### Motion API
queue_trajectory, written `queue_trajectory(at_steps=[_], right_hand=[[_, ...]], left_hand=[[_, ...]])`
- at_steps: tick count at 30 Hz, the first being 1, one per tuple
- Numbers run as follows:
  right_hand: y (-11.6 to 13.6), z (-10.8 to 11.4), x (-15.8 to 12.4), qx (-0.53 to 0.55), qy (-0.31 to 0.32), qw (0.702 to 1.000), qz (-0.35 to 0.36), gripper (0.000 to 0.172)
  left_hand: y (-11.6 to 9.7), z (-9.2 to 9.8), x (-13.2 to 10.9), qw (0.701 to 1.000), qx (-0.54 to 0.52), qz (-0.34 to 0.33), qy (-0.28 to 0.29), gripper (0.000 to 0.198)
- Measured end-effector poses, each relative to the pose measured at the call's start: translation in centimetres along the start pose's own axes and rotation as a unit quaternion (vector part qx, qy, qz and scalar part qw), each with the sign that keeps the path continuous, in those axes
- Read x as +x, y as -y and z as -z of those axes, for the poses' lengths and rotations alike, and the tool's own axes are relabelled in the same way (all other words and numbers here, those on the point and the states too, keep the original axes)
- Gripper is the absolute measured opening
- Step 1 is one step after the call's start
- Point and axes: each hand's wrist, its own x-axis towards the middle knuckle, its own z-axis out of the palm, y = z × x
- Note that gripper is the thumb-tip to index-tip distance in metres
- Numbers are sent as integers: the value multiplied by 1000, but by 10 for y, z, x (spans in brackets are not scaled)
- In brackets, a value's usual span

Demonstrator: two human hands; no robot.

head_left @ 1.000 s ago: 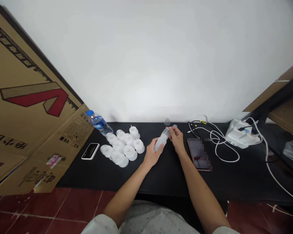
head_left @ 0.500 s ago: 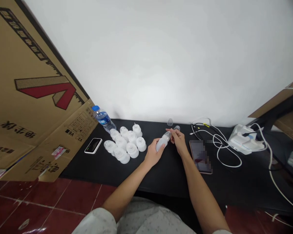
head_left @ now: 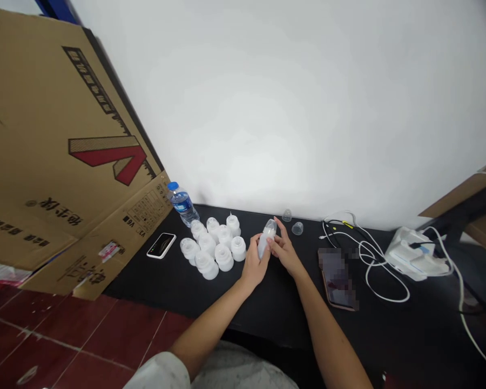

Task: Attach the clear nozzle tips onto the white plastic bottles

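Observation:
A small translucent white bottle [head_left: 262, 246] with a clear dome cap [head_left: 270, 226] on its top is upheld over the black table, tilted slightly. My left hand [head_left: 252, 265] is closed around its body from the left. From the right, my right hand [head_left: 285, 251] grips it too, thumb against the side and a finger reaching up beside the cap. Two loose clear dome caps [head_left: 287, 215] lie near the wall, just beyond my right hand. To the left stands a cluster of several similar white bottles [head_left: 206, 243], some with clear caps; one at the back shows a thin pointed tip.
A water bottle [head_left: 183, 205] with a blue lid stands behind the cluster, and a white device [head_left: 161, 246] lies left of it. A phone [head_left: 337, 281], white cables [head_left: 384, 292] and a white power unit [head_left: 415, 253] are at right. A large carton [head_left: 44, 178] leans at far left.
The bottle has come nearer to upright. My right hand has shifted from the cap area down to the bottle's side, leaving both loose caps in plain sight. The camera view has turned slightly.

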Motion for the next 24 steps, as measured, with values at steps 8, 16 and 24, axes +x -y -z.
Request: queue_trajectory(at_steps=[8, 16, 24], right_hand=[[4, 8, 8, -43, -89, 993, 57, 59], [-9, 27, 13, -178, -163, 962, 129, 57], [-18, 23, 9, -287, -106, 945, 110, 46]], left_hand=[[-3, 3, -1, 985, 145, -91, 16, 53], [-30, 29, -27, 970, 194, -137, -45, 47], [-54, 67, -32, 966, 239, -49, -85, 75]])
